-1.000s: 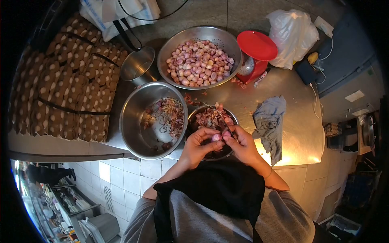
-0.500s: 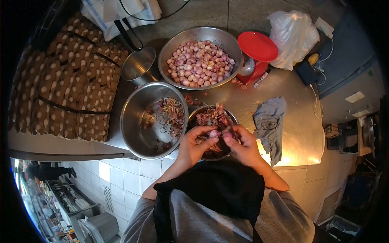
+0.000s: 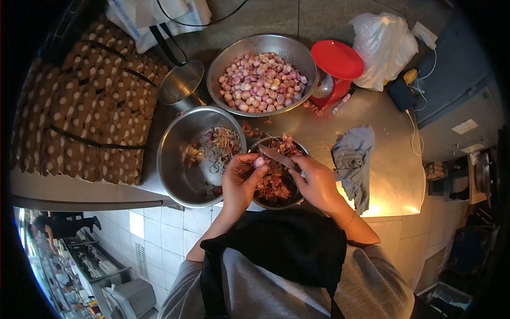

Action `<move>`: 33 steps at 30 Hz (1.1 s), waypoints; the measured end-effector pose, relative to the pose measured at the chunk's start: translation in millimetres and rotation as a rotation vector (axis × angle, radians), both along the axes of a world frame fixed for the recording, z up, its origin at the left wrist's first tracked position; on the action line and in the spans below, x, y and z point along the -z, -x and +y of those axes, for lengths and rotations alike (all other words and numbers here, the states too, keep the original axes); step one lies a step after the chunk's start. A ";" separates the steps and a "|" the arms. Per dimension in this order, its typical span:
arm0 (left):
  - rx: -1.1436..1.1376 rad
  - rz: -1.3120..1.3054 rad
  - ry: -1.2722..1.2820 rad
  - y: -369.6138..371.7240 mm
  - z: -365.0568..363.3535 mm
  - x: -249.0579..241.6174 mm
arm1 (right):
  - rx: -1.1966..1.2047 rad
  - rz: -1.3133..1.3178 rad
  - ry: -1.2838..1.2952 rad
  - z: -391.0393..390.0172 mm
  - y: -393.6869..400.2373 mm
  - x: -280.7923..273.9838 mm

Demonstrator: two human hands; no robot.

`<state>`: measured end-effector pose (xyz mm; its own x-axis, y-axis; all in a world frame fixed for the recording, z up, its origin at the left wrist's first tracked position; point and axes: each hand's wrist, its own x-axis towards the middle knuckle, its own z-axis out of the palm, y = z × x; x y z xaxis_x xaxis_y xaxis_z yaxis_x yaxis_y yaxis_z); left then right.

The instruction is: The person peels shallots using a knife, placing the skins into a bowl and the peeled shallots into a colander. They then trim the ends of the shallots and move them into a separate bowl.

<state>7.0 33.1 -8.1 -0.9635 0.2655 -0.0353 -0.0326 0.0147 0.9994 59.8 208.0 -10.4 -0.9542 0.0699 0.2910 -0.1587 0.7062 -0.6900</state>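
Observation:
Between the thumb and fingers of my left hand point(image 3: 240, 178) is a shallot point(image 3: 259, 162), pinkish and at least partly peeled. My right hand point(image 3: 317, 182) grips a knife point(image 3: 279, 157), its blade pointing up and left toward the shallot. Both hands are over a smaller metal bowl point(image 3: 302, 148) holding reddish papery skins point(image 3: 273, 187). Left of it stands a larger metal bowl point(image 3: 172, 178) with dry skins, roots and a few shallots. Beyond my hands, a wide perforated metal colander point(image 3: 215, 85) holds a heap of peeled shallots point(image 3: 263, 85).
Tied stacks of egg trays point(image 3: 90, 111) stand at the left, near a metal pot point(image 3: 181, 85). A red scale point(image 3: 338, 61) and a white plastic bag point(image 3: 383, 50) are at the back right. A grey cloth point(image 3: 353, 165) lies on the steel table point(image 3: 398, 175). Another person point(image 3: 64, 226) is at far left.
My hands have moved apart. The left has shifted left with the shallot, and the knife in my right hand now shows clearly across the smaller bowl.

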 end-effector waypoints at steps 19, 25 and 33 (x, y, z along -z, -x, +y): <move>0.144 -0.236 -0.315 -11.0 6.8 -9.6 | -0.267 -0.308 0.936 -6.7 -19.4 -6.2; 0.176 -0.342 -0.387 -13.4 3.2 -18.2 | -0.175 -0.371 1.099 7.5 -16.6 4.0; 0.117 -0.102 -0.346 62.8 15.9 -46.3 | -0.182 -0.349 1.006 6.7 -25.9 6.2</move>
<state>-55.7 49.0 38.2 -0.9222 0.3863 -0.0183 -0.1500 -0.3137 0.9376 85.7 214.7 -16.6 -0.9935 -0.0262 -0.1106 0.1136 -0.2237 -0.9680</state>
